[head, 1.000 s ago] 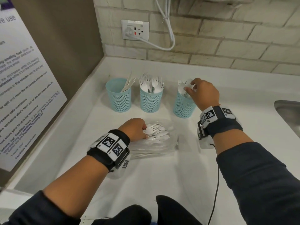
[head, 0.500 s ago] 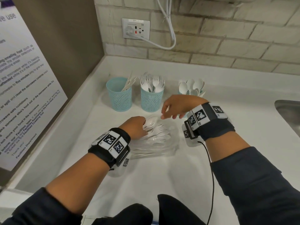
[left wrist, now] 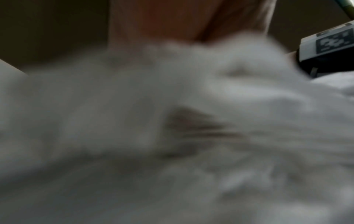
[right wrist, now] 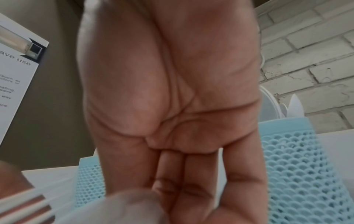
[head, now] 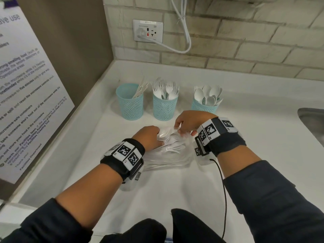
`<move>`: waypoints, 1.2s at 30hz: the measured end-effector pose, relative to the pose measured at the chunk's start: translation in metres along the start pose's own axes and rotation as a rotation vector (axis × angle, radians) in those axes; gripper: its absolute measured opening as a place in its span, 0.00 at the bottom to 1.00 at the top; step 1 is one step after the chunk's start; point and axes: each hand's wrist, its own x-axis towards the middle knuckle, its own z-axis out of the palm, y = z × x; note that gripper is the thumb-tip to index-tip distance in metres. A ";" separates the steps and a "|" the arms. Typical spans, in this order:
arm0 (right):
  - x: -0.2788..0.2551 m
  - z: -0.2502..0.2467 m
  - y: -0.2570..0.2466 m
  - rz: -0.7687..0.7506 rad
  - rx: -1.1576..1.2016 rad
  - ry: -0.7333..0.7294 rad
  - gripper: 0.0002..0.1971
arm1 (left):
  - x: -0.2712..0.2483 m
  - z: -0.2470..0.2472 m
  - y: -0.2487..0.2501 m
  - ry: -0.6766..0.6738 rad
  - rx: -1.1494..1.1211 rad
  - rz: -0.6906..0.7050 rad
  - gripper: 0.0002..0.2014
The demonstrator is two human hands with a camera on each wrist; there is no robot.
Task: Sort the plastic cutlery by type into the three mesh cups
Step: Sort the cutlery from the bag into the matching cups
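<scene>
Both hands (head: 188,122) on spoon (head: 164,133)

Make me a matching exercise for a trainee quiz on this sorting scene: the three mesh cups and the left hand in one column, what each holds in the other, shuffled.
Column one:
1. left cup
2. middle cup
3. right cup
4. left hand

Column two:
A. spoons
B. a bundle of unsorted cutlery on the counter
C. forks
D. a few flat white pieces, apparently knives

Pairs: 1-D, 2-C, 3-A, 4-B
</scene>
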 end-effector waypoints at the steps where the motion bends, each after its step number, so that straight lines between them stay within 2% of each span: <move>1: 0.000 0.000 0.000 0.000 0.006 -0.001 0.17 | 0.000 0.000 0.000 0.003 0.000 -0.005 0.17; 4: 0.000 0.000 0.001 0.011 0.038 0.002 0.17 | 0.000 0.001 -0.002 0.032 -0.017 -0.003 0.15; 7: 0.000 0.001 0.003 0.016 0.051 0.010 0.16 | -0.001 0.004 -0.002 0.057 -0.095 0.005 0.17; 11: -0.001 0.003 0.003 0.021 0.065 0.015 0.15 | -0.003 0.006 0.000 0.026 -0.050 0.037 0.18; 15: -0.005 0.001 -0.001 0.015 0.068 -0.001 0.19 | -0.006 0.005 0.002 0.042 -0.042 0.096 0.16; 19: -0.005 0.000 0.002 0.007 0.050 0.020 0.17 | -0.008 0.002 0.000 0.064 -0.056 0.111 0.15; 21: -0.005 -0.001 0.004 0.013 0.049 0.014 0.16 | -0.008 0.001 -0.001 0.066 -0.068 0.104 0.16; 24: -0.004 -0.001 0.006 0.033 0.034 -0.013 0.17 | -0.008 -0.003 -0.004 0.066 -0.101 0.081 0.24; 27: -0.002 -0.002 0.008 0.038 0.045 -0.027 0.18 | -0.007 -0.010 -0.008 0.048 -0.282 0.033 0.25; 30: 0.000 -0.008 0.010 -0.012 0.135 -0.025 0.23 | -0.010 -0.018 -0.011 0.023 -0.460 0.042 0.12; 32: 0.001 -0.013 0.008 -0.091 0.285 -0.060 0.24 | -0.010 -0.024 -0.013 0.015 -0.709 0.039 0.10; 34: -0.002 -0.018 0.004 -0.186 0.470 -0.112 0.20 | -0.011 -0.028 -0.012 -0.011 -0.950 0.018 0.09; 36: -0.005 -0.021 0.000 -0.263 0.619 -0.145 0.14 | -0.012 -0.032 -0.009 -0.028 -1.070 0.008 0.09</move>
